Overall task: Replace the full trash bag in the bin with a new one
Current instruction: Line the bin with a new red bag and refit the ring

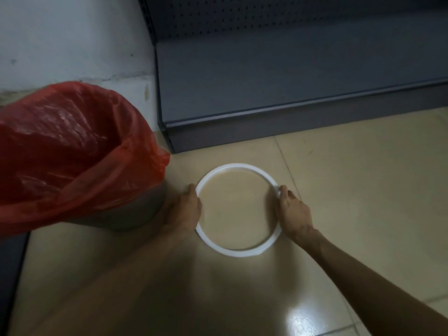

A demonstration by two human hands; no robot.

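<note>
A red trash bag (72,146) lines the bin (135,209) at the left, its top folded out over the rim and its mouth open. To the right of the bin a white plastic ring (237,252) lies flat on the tiled floor. My left hand (186,207) grips the ring's left side and my right hand (293,209) grips its right side. The fingertips of both hands curl over the ring's edge. What is inside the bag cannot be seen.
A grey metal shelf base (278,93) with a perforated back panel stands behind the ring. A white wall (72,37) rises behind the bin. A dark strip (9,275) runs along the left edge. Beige floor tiles (363,178) spread to the right.
</note>
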